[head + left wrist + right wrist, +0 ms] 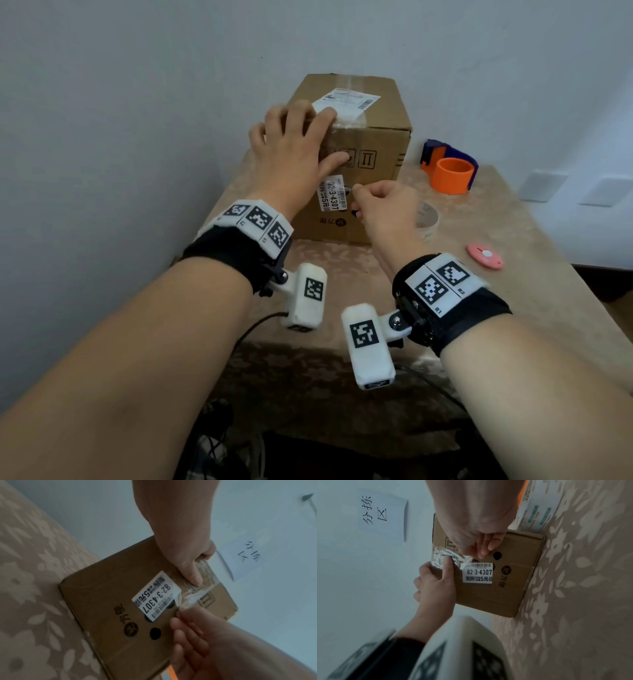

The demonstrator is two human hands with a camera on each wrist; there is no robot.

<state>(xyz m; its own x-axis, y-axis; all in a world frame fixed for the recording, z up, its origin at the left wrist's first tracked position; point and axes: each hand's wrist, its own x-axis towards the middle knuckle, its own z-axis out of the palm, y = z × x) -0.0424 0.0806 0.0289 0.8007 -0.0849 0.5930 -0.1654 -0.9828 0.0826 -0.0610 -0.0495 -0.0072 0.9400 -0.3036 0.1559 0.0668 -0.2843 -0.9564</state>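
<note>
A brown cardboard box (373, 147) stands on a table (507, 301) covered in floral cloth. My left hand (294, 147) lies over the box's near top edge, fingers flat on the top. Its thumb (447, 566) presses on crinkled clear tape (443, 557) on the front face. My right hand (376, 202) is curled in front of that face and pinches the tape's loose end (184, 605) beside the white label (331, 193) reading 82-3-4307. A shipping label (346, 99) is stuck on the box top.
An orange and purple tape dispenser (448, 168) sits at the right of the box. A tape roll (428, 219) lies behind my right hand, and a pink cutter (484, 256) lies further right. The wall is close behind, with a paper sign (383, 512). Cables (260, 325) hang at the near edge.
</note>
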